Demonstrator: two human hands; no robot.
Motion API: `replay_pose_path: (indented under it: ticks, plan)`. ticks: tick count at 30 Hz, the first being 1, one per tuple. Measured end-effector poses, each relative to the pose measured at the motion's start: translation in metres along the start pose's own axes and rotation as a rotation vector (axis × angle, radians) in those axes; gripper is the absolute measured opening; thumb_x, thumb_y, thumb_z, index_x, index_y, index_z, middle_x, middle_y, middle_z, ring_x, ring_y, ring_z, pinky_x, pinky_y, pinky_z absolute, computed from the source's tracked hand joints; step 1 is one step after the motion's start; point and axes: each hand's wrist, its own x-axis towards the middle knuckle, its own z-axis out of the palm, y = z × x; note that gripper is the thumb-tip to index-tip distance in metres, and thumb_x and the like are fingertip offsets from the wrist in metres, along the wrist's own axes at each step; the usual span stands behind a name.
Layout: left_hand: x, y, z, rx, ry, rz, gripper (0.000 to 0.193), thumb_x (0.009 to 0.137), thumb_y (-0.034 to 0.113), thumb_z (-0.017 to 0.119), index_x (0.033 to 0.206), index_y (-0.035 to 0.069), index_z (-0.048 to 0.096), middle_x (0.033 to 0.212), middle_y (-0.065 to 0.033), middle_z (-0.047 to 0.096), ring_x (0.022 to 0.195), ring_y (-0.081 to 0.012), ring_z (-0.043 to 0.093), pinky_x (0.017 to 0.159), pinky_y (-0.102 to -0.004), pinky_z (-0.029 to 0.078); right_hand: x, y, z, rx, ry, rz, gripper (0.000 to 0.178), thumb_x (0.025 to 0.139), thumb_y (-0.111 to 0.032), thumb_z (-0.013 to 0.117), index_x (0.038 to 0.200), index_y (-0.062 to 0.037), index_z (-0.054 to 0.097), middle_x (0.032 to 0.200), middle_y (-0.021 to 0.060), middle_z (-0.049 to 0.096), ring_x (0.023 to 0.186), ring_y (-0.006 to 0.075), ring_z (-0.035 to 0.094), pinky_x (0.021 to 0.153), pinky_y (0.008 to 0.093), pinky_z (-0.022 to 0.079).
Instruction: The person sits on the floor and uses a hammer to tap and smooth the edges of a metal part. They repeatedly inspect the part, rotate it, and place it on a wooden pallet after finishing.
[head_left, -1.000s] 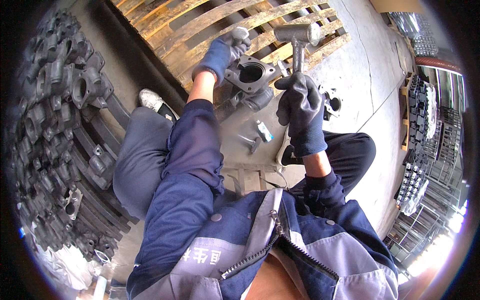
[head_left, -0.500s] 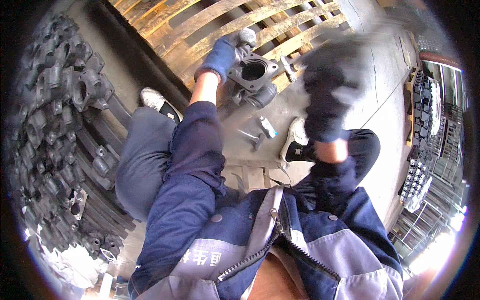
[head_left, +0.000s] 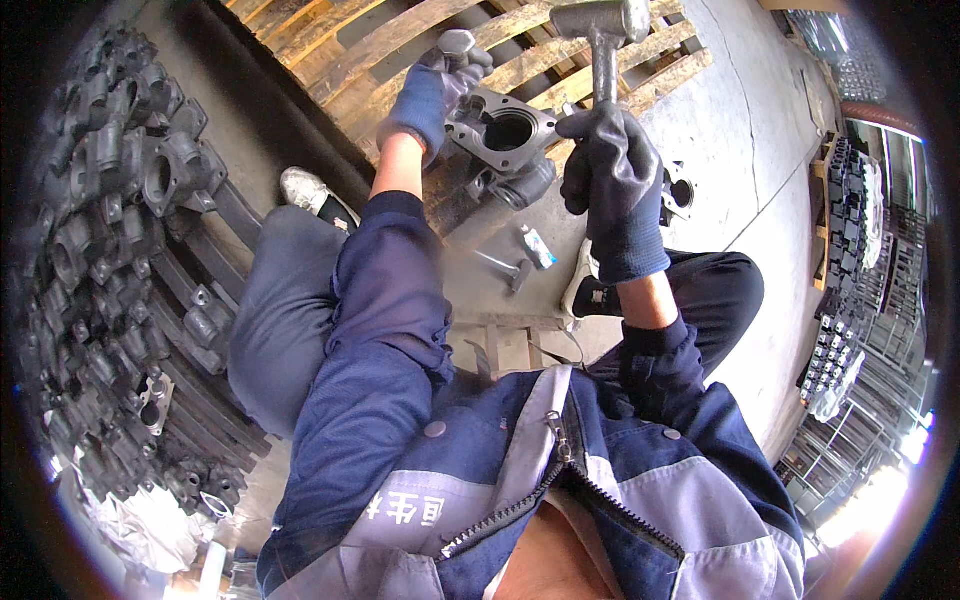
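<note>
My right hand (head_left: 622,185), in a dark glove with a blue cuff, is closed round the handle of a hammer (head_left: 600,22), its heavy metal head raised upward. My left hand (head_left: 418,108), in a blue and grey glove, grips a short metal tool with a shiny blunt head (head_left: 456,43); its lower end is hidden. Close beside both hands is a dark grey metal casting (head_left: 508,130) with a square flange, a round bore and a side pipe. The flange's corners have bolt holes. The left hand is at its far left corner, and the hammer is apart from it.
Wooden pallets (head_left: 400,50) lie ahead. On the floor nearer me are a small hammer (head_left: 520,274) and a white-and-blue tube (head_left: 538,248). A flanged part (head_left: 682,190) lies right. Many castings (head_left: 110,250) are piled on my left; racks with parts (head_left: 850,220) stand far right.
My right hand was a blur of motion and now shows clearly with the hammer up. My left hand and the shiny-headed tool have shifted slightly left and away from me.
</note>
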Motion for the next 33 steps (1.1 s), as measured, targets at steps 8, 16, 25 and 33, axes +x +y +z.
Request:
replay_pose_path:
  ticks: [8,16,25,33]
  plan:
    - [0.006,-0.017,0.015,0.532,0.036,0.109,0.041,0.096,0.025,0.043,0.102,-0.013,0.057,0.091,-0.0216,0.061,0.067,-0.0147,0.053,0.059,-0.0195,0.045,-0.002,-0.009,-0.002,-0.031,0.001,-0.114,0.050,0.096,-0.049,0.048,0.092,-0.0005,0.059,0.054,-0.0002,0.049,0.042,0.0076,0.048,0.037,0.0220,0.034]
    - [0.008,-0.007,0.014,0.508,0.111,-0.022,0.038,0.094,0.023,0.047,0.098,-0.013,0.059,0.090,-0.0166,0.061,0.062,-0.0085,0.050,0.054,-0.0166,0.042,0.004,-0.043,-0.011,-0.046,-0.026,-0.304,0.048,0.097,-0.043,0.050,0.106,0.0032,0.057,0.062,0.0026,0.057,0.047,0.0087,0.055,0.039,0.0227,0.040]
    - [0.012,-0.019,0.003,0.016,0.105,-0.092,0.040,0.097,0.022,0.042,0.107,-0.015,0.054,0.092,-0.0227,0.061,0.064,-0.0150,0.055,0.056,-0.0205,0.046,-0.006,-0.030,-0.013,0.036,-0.058,-0.181,0.051,0.095,-0.046,0.054,0.110,0.0029,0.054,0.066,0.0032,0.056,0.047,0.0085,0.053,0.039,0.0226,0.041]
    - [0.000,-0.007,0.004,0.280,0.075,-0.060,0.040,0.098,0.023,0.043,0.111,-0.014,0.053,0.093,-0.0201,0.060,0.070,-0.0163,0.055,0.059,-0.0224,0.046,0.032,-0.042,-0.018,-0.228,-0.009,-0.732,0.043,0.095,-0.043,0.053,0.107,-0.0016,0.055,0.068,0.0028,0.053,0.053,0.0108,0.054,0.045,0.0243,0.043]
